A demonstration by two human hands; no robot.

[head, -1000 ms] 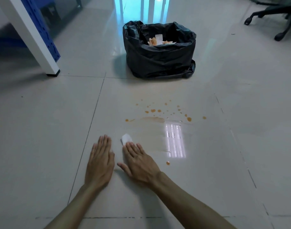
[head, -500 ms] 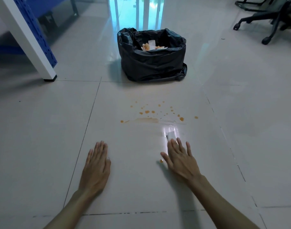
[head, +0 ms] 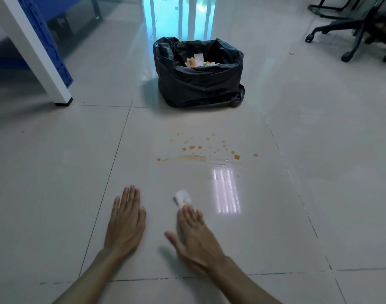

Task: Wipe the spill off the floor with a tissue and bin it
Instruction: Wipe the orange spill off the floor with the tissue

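Note:
An orange spill lies on the pale floor tiles as scattered drops with a smeared streak below them. My right hand presses flat on a white tissue, whose stained end sticks out past my fingertips, short of the spill. My left hand rests flat on the floor beside it, fingers together, holding nothing. Beyond the spill stands a bin lined with a black bag, with several stained tissues inside.
A white and blue table leg stands at the far left. An office chair base on castors is at the far right. A bright light reflection shines on the wet tile right of my right hand.
My right hand slid the tissue right across the floor, then back left to beside my left hand. The lone drop near my hand is gone. My left hand stayed planted.

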